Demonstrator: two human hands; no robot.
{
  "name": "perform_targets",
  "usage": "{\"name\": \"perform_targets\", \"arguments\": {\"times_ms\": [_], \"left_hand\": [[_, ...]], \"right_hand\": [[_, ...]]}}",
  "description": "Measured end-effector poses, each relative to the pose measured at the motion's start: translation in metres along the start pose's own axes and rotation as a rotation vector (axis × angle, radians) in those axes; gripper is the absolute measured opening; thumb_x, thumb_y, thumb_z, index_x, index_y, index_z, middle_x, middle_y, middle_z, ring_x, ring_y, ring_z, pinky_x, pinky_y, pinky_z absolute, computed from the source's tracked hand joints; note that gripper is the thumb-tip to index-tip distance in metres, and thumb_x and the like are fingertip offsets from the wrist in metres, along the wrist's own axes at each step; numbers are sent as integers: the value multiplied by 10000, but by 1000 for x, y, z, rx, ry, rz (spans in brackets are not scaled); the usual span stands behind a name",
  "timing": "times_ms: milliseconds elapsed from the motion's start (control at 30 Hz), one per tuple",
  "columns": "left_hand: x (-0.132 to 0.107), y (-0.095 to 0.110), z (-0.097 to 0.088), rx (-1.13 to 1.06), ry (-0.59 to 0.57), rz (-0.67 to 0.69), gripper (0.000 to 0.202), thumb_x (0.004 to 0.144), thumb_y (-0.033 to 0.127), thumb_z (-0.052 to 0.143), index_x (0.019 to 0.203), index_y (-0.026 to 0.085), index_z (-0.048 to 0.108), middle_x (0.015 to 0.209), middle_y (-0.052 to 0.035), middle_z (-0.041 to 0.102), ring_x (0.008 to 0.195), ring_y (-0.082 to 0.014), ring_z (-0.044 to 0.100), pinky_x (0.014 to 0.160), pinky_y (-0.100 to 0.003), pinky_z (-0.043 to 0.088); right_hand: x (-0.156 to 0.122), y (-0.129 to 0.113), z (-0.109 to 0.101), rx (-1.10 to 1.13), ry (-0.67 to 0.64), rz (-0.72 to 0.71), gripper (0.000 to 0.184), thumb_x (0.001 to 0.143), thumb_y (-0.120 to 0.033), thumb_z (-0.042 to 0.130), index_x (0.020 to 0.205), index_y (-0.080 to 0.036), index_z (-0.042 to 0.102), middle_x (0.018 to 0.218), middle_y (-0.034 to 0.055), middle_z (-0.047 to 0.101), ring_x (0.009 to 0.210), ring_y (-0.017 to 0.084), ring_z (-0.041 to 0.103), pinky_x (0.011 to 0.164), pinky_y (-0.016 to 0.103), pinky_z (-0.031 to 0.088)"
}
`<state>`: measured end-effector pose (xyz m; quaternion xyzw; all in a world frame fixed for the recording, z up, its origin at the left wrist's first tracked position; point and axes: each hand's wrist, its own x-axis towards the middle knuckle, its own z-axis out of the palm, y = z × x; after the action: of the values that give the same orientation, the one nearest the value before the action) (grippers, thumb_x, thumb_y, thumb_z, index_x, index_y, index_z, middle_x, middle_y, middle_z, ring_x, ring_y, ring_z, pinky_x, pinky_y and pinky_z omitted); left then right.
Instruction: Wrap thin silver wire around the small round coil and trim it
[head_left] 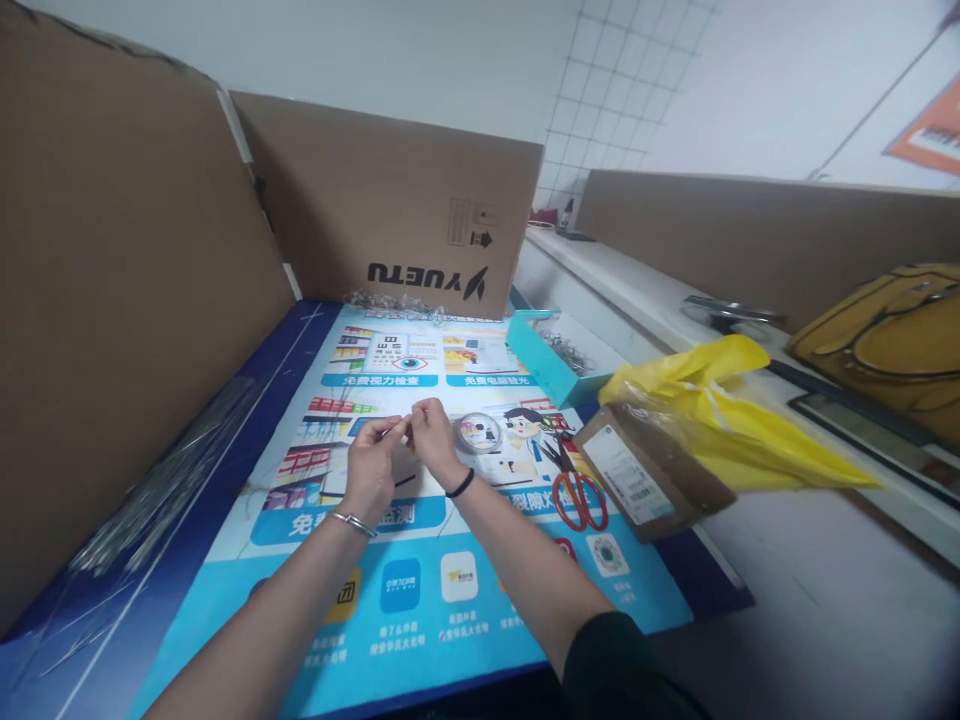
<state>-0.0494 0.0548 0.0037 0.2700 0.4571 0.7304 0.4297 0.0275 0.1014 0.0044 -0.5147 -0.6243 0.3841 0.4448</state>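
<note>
My left hand (373,462) and my right hand (433,436) meet fingertip to fingertip above a printed blue poster (420,600) that covers the table. Both hands are pinched on a small thin item between them, too small to name; a thin wire or thread seems to run from it. The left wrist wears a metal bangle, the right wrist a black band. Just right of my right hand lies a round clear spool (480,434). Red-handled scissors (577,492) lie further right on the poster.
Cardboard sheets (135,290) wall the left and back, one printed YUETU (427,277). A teal box (556,352) holds small metal bits. A brown parcel (651,480) with a yellow bag (720,410) lies right. Thin wires (157,490) pile at left. A tan bag (892,340) sits far right.
</note>
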Motion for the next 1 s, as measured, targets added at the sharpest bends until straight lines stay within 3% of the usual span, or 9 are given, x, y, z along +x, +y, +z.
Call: {"name": "perform_targets", "arguments": {"times_ms": [167, 233, 300, 367, 433, 500, 700, 800, 1000], "left_hand": [[-2, 0, 1, 84, -53, -5, 312, 598, 292, 763, 819, 160, 587, 859, -37, 642, 870, -190, 643, 846, -359, 489], [-1, 5, 0, 170, -19, 69, 413, 614, 279, 765, 964, 175, 571, 1021, -69, 613, 977, -216, 615, 873, -378, 480], [1, 12, -3, 402, 35, 316, 550, 635, 277, 767, 1120, 198, 519, 1246, -115, 511, 1157, -254, 519, 946, -411, 441], [4, 21, -8, 765, -27, 669, 523, 696, 287, 737, 1163, 197, 519, 1325, -143, 463, 1265, -285, 418, 1048, -463, 337], [7, 27, -11, 1099, -255, 905, 284, 809, 259, 633, 1084, 210, 583, 1212, -117, 577, 1206, -273, 485, 1109, -506, 209], [8, 30, -13, 1352, -457, 1018, 145, 887, 207, 514, 979, 217, 627, 980, -72, 673, 1017, -238, 598, 1115, -522, 161], [8, 31, -15, 1604, -556, 1163, 216, 919, 177, 432, 875, 179, 644, 661, -33, 626, 733, -205, 601, 1031, -424, 324], [9, 31, -16, 1582, -551, 1175, 208, 912, 170, 441, 842, 178, 636, 655, -32, 623, 723, -206, 598, 978, -385, 368], [13, 28, -21, 1528, -471, 1106, 231, 904, 133, 427, 868, 191, 648, 719, -34, 682, 735, -201, 627, 951, -387, 361]], "right_hand": [[6, -6, -9, -173, 32, -50, 83, 901, -251, 392, 897, -220, 468, 836, -3, 599, 803, 157, 590, 699, 267, 430], [9, -10, -16, -252, 27, -64, 88, 907, -235, 390, 919, -219, 475, 843, 6, 594, 820, 171, 583, 703, 271, 412], [12, -13, -24, -331, 9, -75, 107, 914, -214, 379, 946, -213, 480, 815, 12, 591, 798, 184, 582, 689, 276, 397], [14, -16, -32, -406, -22, -88, 121, 921, -205, 372, 964, -206, 485, 781, 16, 592, 764, 194, 583, 669, 280, 386], [16, -18, -38, -472, -61, -109, 123, 925, -207, 377, 974, -205, 490, 789, 20, 607, 768, 195, 587, 663, 275, 381], [16, -23, -42, -531, -101, -135, 133, 931, -203, 371, 985, -207, 493, 834, 24, 629, 801, 186, 595, 672, 263, 384], [13, -46, -52, -736, -227, -206, 204, 961, -245, 336, 1054, -215, 516, 939, 26, 672, 880, 166, 620, 717, 244, 413], [-1, -54, -81, -880, -259, -215, 248, 950, -363, 404, 1106, -215, 527, 1055, 66, 661, 983, 194, 607, 783, 269, 423], [-69, -24, -188, -1205, -190, -5, 252, 919, -341, 447, 972, -148, 599, 951, 142, 671, 895, 249, 639, 748, 314, 446]]}}
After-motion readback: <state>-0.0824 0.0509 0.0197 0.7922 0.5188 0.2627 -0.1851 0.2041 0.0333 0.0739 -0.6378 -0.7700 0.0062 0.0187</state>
